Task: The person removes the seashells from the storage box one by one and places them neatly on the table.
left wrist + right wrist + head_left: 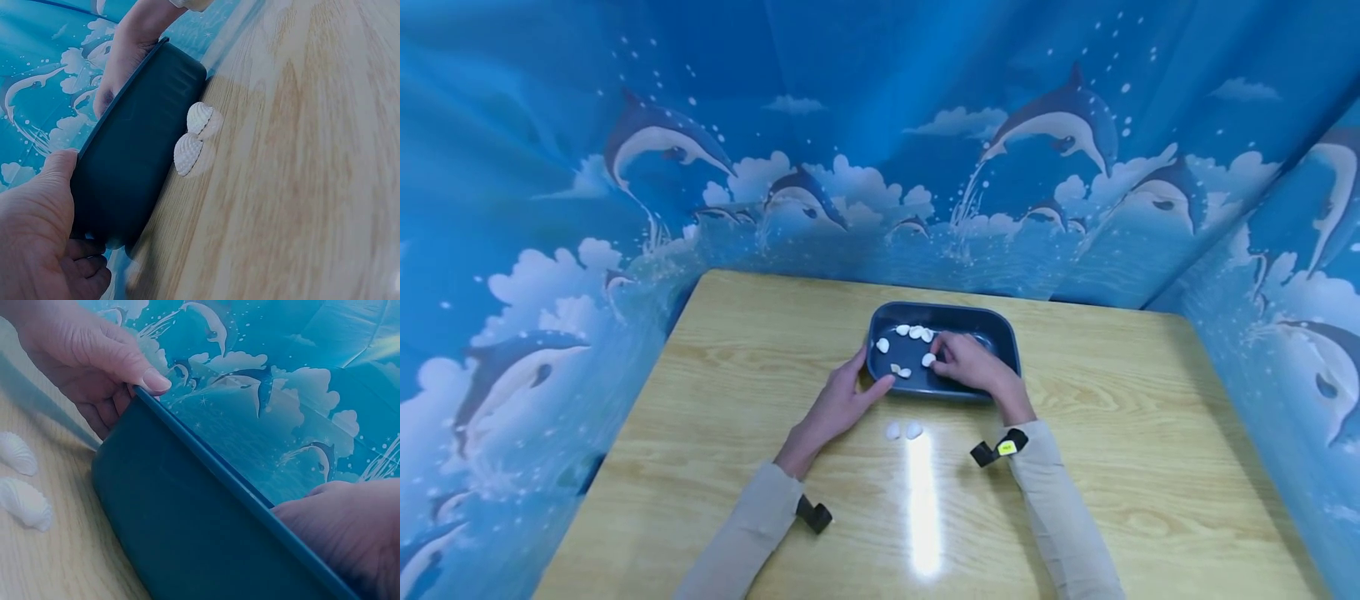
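A dark blue rectangular tub (943, 393) stands on the table with several white seashells (882, 345) on its floor. My left hand (842, 398) grips the tub's near left corner; its thumb lies on the rim and the other fingers bend against the outer wall. Inside the tub, my right hand (967, 363) pinches one white seashell (928, 359) between thumb and fingers. The tub wall hides those fingertips in both wrist views. Two ribbed seashells (188, 154) lie side by side on the wood, just in front of the tub.
The light wooden table (715, 467) reaches beyond the tub on every side, with a bright glare streak near the front. A blue dolphin-print curtain (865, 108) hangs behind it and along both sides. Small black cameras (815, 515) are strapped to both wrists.
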Demonstrator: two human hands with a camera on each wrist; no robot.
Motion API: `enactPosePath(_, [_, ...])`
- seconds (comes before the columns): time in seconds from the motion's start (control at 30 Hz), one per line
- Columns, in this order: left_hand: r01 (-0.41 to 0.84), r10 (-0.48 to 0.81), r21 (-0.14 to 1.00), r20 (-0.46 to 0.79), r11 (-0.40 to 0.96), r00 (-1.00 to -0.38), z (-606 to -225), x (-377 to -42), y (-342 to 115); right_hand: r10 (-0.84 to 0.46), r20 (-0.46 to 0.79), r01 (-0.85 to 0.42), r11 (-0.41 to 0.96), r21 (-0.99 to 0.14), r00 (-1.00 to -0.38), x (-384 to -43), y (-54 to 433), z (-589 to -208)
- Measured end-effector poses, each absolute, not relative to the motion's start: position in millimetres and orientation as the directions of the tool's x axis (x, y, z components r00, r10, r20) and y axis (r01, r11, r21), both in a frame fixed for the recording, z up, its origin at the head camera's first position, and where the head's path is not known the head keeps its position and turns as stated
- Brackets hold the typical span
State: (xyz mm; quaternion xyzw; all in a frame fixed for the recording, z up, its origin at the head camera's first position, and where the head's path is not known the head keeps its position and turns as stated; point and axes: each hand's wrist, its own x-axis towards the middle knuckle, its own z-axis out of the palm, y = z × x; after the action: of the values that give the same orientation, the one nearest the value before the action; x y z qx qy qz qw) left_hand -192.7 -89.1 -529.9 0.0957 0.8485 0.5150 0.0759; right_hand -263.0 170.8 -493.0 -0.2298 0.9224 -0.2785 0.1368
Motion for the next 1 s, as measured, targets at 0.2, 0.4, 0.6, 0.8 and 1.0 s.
enactPosePath(0.2, [0.1, 0.255, 0.889, -0.02, 0.447, -0.967, -531, -193, -88, -0.504, -0.096, -0.358, 0.722, -0.593, -0.858, -256, 173, -486])
enactPosePath(0.4, [0.108, 0.254, 0.887, -0.011, 0.448, -0.967, -531, -192, -88, -0.497, -0.068, -0.371, 0.725, -0.579, -0.865, -243, 174, -473])
enactPosePath(0.6, [0.111, 0.25, 0.886, -0.006, 0.45, -0.968, -530, -193, -89, -0.474, -0.068, -0.349, 0.73, -0.588, -0.878, -229, 178, -460])
enactPosePath(0.8, [0.131, 0.255, 0.888, 0.017, 0.44, -0.967, -530, -193, -90, -0.476, -0.034, -0.356, 0.701, -0.618, -0.879, -216, 182, -457])
enactPosePath(1.0, [0.122, 0.252, 0.892, 0.01, 0.435, -0.968, -528, -193, -90, -0.496, -0.005, -0.381, 0.673, -0.634, -0.869, -202, 184, -456])
